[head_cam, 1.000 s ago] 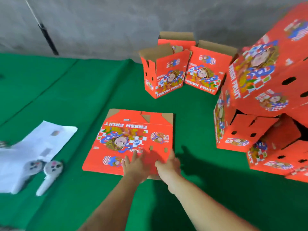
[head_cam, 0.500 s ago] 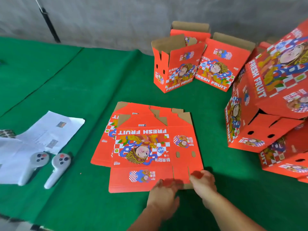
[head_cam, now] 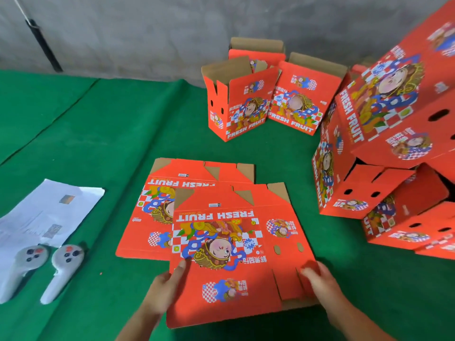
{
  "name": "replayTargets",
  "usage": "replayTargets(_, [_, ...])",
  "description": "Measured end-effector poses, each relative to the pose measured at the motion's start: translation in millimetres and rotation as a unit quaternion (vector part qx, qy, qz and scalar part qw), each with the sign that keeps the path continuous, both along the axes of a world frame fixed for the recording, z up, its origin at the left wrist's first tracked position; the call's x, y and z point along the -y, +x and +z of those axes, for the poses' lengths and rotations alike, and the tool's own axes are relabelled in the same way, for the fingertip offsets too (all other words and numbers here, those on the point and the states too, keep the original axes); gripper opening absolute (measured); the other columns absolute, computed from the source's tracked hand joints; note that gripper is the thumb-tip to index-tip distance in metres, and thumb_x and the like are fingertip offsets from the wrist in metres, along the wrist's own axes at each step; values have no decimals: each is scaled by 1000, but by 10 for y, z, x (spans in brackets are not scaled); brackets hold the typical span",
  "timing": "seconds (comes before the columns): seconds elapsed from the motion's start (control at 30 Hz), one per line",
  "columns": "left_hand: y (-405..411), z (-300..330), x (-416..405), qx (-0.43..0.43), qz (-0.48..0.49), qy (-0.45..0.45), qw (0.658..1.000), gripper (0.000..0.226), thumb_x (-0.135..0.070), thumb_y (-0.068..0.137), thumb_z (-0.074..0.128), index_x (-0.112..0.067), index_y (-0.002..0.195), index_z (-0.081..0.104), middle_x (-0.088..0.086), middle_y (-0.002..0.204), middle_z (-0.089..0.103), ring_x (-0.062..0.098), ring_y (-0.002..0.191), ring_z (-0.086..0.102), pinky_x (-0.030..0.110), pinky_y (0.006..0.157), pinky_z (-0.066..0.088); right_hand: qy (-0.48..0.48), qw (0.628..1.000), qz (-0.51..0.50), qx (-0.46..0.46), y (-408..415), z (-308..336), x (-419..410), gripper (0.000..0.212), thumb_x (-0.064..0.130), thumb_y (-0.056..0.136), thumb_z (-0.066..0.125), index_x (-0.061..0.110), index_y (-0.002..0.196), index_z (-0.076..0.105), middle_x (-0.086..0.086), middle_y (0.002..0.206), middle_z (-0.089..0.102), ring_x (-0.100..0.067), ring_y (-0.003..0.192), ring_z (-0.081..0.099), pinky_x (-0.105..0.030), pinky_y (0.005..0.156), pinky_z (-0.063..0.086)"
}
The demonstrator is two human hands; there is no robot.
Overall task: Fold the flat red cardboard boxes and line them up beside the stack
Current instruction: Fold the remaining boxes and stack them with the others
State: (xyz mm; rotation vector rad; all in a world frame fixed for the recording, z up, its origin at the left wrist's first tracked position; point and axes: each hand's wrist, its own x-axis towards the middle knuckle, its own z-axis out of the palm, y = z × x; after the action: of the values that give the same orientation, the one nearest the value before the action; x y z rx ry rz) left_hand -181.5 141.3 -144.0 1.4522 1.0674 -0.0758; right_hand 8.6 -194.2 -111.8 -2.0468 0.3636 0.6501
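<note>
Two flat boxes (head_cam: 229,244), three folded boxes (head_cam: 266,94), two hands (head_cam: 167,289).

"FRESH FRUIT" is showing in white on the flat box (head_cam: 236,244), the folded boxes (head_cam: 248,112) and the stacked boxes (head_cam: 384,114).

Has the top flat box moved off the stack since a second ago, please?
Yes: the top flat box has slid toward the person and rightward, uncovering the flat box beneath.

flat box (head_cam: 236,254): red, blue-white checks, cartoon face, white "FRESH FRUIT" lettering
folded boxes (head_cam: 236,104): same red print (brown cardboard inside)
floor cloth (head_cam: 98,134): green
controllers (head_cam: 65,260): pale grey, dark and red buttons
paper (head_cam: 49,212): white
</note>
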Motion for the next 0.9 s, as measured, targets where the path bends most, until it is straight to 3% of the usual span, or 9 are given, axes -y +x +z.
replayTargets(0.1, [-29, 110, 101, 80, -21, 12, 996, 43, -50, 90, 72, -20, 121, 71, -5, 108, 81, 15, 95, 79, 31, 81, 60, 24, 999, -38, -25, 140, 77, 5, 24, 41, 97, 62, 17, 102, 60, -4, 112, 62, -15, 94, 57, -37, 88, 34])
replayTargets(0.17, [-6, 229, 148, 129, -16, 40, 991, 39, -44, 88, 74, -25, 121, 69, -9, 106, 81, 10, 93, 78, 18, 73, 58, 25, 996, -75, -31, 184, 133, 44, 50, 63, 93, 59, 21, 121, 59, -3, 119, 54, -26, 117, 55, -41, 95, 34])
replayTargets(0.23, [40, 314, 167, 173, -31, 34, 984, 36, -33, 87, 76, -24, 122, 70, -7, 108, 81, 10, 96, 78, 13, 73, 57, 65, 993, -97, -32, 177, 224, 146, 67, 84, 75, 61, 37, 122, 63, 7, 121, 59, -22, 121, 55, -42, 102, 38])
replayTargets(0.3, [74, 365, 147, 200, -45, 15, 979, 37, -21, 87, 77, -18, 123, 70, 2, 112, 80, 20, 102, 78, 19, 77, 60, 124, 988, -78, -42, 206, 293, 289, 79, 91, 59, 66, 37, 118, 70, 11, 121, 71, -17, 116, 64, -41, 110, 41])
replayTargets(0.47, [217, 539, 71, 262, -80, 1, 962, 37, -16, 91, 75, -16, 127, 69, 5, 121, 78, 30, 113, 74, 29, 82, 62, 179, 983, 7, 37, 401, 716, 386, 62, 74, 78, 66, 42, 131, 60, 5, 135, 66, -13, 122, 60, -41, 107, 39])
replayTargets(0.6, [446, 733, 215, 322, -18, -1, 947, 45, -39, 93, 78, -25, 132, 62, 6, 125, 76, 26, 112, 74, 38, 84, 63, 177, 971, 46, 152, 553, 949, 191, 82, 67, 83, 66, 29, 150, 40, -7, 121, 73, -19, 121, 63, -47, 116, 32])
replayTargets(0.7, [599, 799, 337, 325, -12, 30, 945, 45, -52, 90, 75, -23, 123, 65, 11, 117, 77, 25, 100, 75, 40, 79, 60, 113, 970, 44, 211, 644, 971, 34, 80, 58, 95, 62, 31, 159, 25, -4, 144, 57, -22, 135, 52, -52, 117, 35])
replayTargets(0.83, [586, 716, 294, 334, 4, -13, 943, 30, -39, 100, 65, -21, 124, 69, 18, 119, 76, 38, 102, 75, 50, 83, 62, 111, 986, -33, 122, 746, 861, 63, 86, 61, 95, 59, 38, 162, 10, 0, 168, 24, -27, 152, 28, -58, 120, 25])
replayTargets(0.9, [509, 686, 204, 345, 3, -36, 938, 31, -36, 101, 61, -21, 127, 68, 20, 122, 75, 42, 105, 75, 49, 81, 64, 143, 982, -81, 98, 747, 831, 129, 84, 62, 93, 61, 36, 161, 18, 3, 168, 24, -25, 151, 28, -57, 121, 23])
